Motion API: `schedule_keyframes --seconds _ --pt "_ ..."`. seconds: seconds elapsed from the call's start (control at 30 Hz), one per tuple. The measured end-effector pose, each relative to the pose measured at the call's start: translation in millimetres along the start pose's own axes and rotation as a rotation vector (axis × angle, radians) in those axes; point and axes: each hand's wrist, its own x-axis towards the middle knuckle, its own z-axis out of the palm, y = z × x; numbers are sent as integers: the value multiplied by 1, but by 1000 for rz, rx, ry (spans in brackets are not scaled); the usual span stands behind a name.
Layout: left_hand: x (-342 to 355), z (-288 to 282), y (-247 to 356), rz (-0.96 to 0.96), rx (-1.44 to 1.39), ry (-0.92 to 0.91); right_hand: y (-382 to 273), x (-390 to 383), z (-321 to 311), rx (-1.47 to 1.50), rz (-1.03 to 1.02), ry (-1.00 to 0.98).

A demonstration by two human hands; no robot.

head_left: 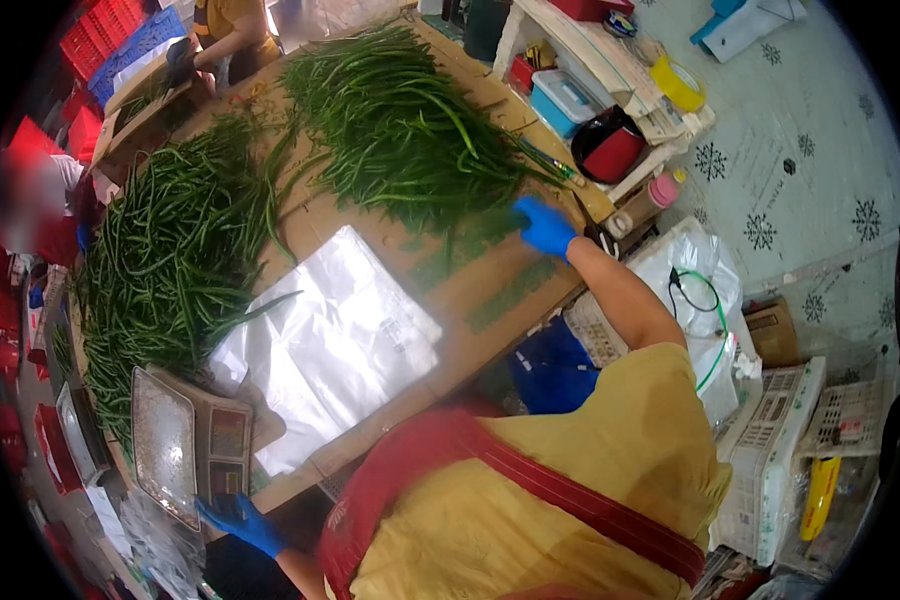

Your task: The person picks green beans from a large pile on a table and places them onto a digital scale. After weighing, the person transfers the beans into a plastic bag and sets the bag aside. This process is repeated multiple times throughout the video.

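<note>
My right hand (pixel 547 228), in a blue glove, is at the near right end of a large heap of long green beans (pixel 395 130). Motion smears its fingers and the green around it, so what it holds, if anything, is unclear. My left hand (pixel 242 523), gloved in blue too, has its fingers apart at the near corner of a weighing scale (pixel 165 445) with a metal pan. Nothing shows in its grasp. Between the hands lies a stack of clear plastic bags (pixel 335 345) on the cardboard-covered table (pixel 470 340). A second, looser bean heap (pixel 170 250) spreads along the left side.
A shelf on the right holds a blue tub (pixel 565 100), a black-and-red object (pixel 610 145) and yellow tape (pixel 678 83). White crates (pixel 770 460) stand at the lower right. Across the table, another person's arm (pixel 232 42) is near a cardboard box (pixel 135 125).
</note>
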Motion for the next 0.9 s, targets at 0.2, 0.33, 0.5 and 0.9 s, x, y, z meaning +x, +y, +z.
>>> schedule_keyframes --seconds 0.2,0.33,0.5,0.9 --pt "6 45 58 -48 -233 -7 14 119 -32 367 -170 626" --pt "23 45 81 -16 -149 0 -43 171 -72 389 -143 519" --pt "26 62 96 -9 -205 -14 -45 213 -74 337 -161 308" --pt "26 87 109 -142 -222 -92 -52 168 -70 -290 -145 236"
